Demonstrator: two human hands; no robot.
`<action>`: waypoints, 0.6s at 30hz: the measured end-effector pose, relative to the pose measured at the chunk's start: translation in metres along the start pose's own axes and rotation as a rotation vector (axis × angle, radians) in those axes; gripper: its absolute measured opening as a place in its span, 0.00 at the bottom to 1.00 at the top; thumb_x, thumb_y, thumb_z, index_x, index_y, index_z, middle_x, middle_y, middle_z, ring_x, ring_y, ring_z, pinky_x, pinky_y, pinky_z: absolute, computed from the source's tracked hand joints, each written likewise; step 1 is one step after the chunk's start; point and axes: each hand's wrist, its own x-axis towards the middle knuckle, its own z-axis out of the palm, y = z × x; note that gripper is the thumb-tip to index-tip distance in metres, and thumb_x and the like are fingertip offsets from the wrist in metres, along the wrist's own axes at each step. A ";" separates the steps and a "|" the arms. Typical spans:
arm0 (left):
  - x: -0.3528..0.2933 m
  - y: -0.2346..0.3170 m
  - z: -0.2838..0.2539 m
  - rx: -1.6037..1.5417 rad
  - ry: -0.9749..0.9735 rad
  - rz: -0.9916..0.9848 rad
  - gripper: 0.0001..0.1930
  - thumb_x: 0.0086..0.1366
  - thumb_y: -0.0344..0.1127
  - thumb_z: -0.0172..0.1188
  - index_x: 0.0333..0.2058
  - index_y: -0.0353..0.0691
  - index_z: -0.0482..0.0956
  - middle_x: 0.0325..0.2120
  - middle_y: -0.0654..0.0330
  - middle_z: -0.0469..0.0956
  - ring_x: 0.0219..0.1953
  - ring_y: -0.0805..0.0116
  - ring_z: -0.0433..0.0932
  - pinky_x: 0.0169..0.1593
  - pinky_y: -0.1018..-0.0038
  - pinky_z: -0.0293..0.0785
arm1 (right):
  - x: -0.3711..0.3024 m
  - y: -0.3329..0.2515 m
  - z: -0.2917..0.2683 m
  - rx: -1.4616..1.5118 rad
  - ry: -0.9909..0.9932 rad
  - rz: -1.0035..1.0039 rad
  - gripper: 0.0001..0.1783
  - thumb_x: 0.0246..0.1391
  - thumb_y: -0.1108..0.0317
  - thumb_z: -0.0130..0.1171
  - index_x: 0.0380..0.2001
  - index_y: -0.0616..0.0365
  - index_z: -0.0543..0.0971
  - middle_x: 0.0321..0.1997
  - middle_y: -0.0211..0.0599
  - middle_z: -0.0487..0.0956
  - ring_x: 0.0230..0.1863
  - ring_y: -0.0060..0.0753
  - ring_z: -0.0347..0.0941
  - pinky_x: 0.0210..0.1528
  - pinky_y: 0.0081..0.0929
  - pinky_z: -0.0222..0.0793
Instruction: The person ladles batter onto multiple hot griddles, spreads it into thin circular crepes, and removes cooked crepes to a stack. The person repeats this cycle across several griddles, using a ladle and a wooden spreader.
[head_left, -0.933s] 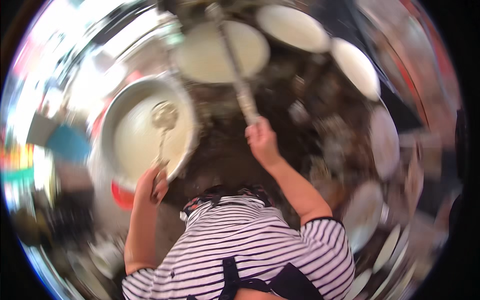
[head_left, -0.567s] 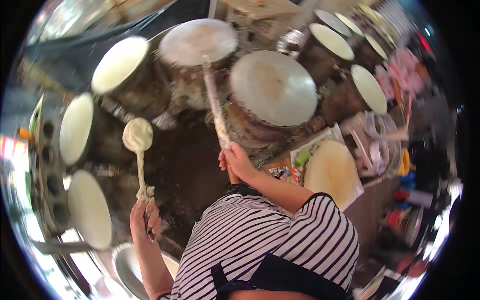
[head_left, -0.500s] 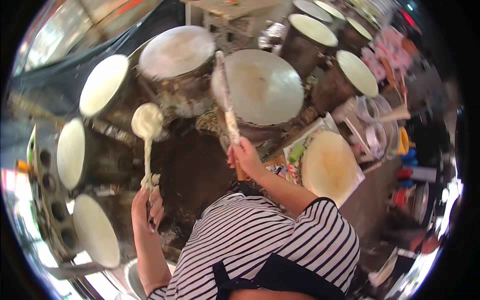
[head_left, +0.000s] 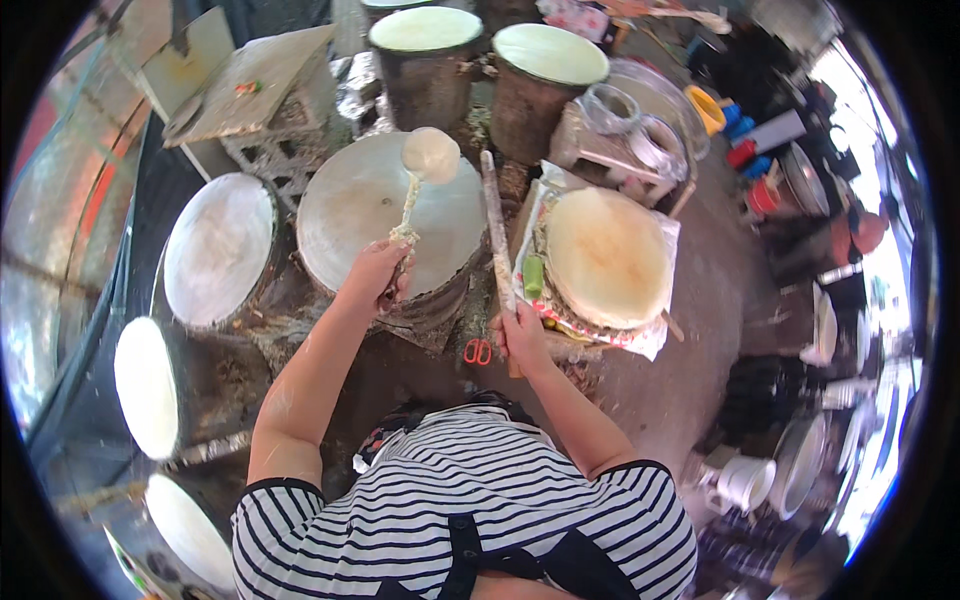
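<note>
My left hand (head_left: 380,272) is closed round the batter-crusted handle of a ladle (head_left: 431,155). The ladle's bowl is over the far right part of a large round griddle (head_left: 335,215), filled with pale batter. A long, narrow spatula (head_left: 494,215), smeared with dried batter, rises from my closed right hand (head_left: 521,335), just right of the griddle's rim. Beside it, at the right, a stack of thin round pancakes (head_left: 610,258) rests on a printed sheet (head_left: 645,338). Of the griddle, a bare greyish surface shows.
More round griddles stand around: a grey one (head_left: 222,250) at left, a pale-coated one (head_left: 147,388) nearer, and two (head_left: 551,53) at the back. A green object (head_left: 534,277) lies by the pancakes. Red-handled scissors (head_left: 478,352) hang near my right hand. Clear bowls (head_left: 610,108) sit beyond.
My view has turned right. My left hand has carried the ladle from beside the left griddles to over the large griddle. My right hand still holds the spatula, now beside the pancake stack.
</note>
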 end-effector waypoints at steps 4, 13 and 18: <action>0.042 -0.022 -0.007 0.658 0.169 0.110 0.10 0.63 0.39 0.49 0.29 0.38 0.70 0.13 0.55 0.71 0.12 0.64 0.71 0.15 0.71 0.66 | -0.011 0.000 0.047 -0.022 0.146 -0.037 0.08 0.57 0.68 0.44 0.31 0.61 0.70 0.16 0.33 0.71 0.11 0.21 0.66 0.13 0.21 0.61; 0.064 -0.047 -0.045 1.478 0.390 0.535 0.26 0.60 0.38 0.50 0.58 0.41 0.61 0.36 0.47 0.76 0.37 0.48 0.76 0.40 0.58 0.72 | 0.005 0.037 0.099 -0.474 0.489 -0.400 0.13 0.52 0.69 0.46 0.39 0.64 0.71 0.29 0.51 0.72 0.27 0.44 0.73 0.32 0.38 0.68; 0.064 -0.047 -0.063 1.473 0.453 0.670 0.22 0.63 0.38 0.49 0.55 0.41 0.63 0.37 0.48 0.73 0.37 0.50 0.76 0.38 0.58 0.73 | 0.026 0.024 0.116 -0.556 0.458 -0.387 0.16 0.51 0.70 0.46 0.43 0.63 0.71 0.36 0.56 0.70 0.42 0.56 0.66 0.45 0.45 0.62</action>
